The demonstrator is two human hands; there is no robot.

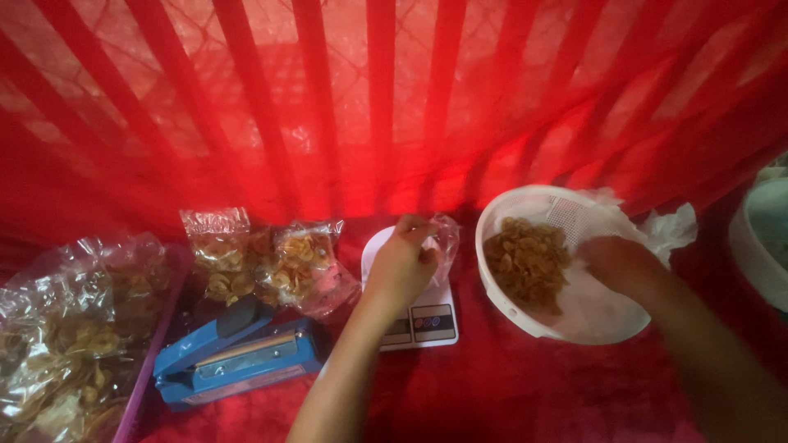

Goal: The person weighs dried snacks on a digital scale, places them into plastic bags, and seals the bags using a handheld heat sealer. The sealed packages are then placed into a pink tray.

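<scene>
The left hand [404, 261] pinches the rim of a small clear bag [444, 238] standing on the white kitchen scale [419, 316]. The right hand [617, 261] reaches into the white basket [525, 205], beside its heap of brown chips [527, 261]; whether its fingers are closed I cannot tell. Sealed chip packets [271, 262] lean behind a blue sealer [238, 357].

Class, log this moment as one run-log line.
left hand: holds clear plastic bag over white scale | right hand: in white chip-filled basket
</scene>
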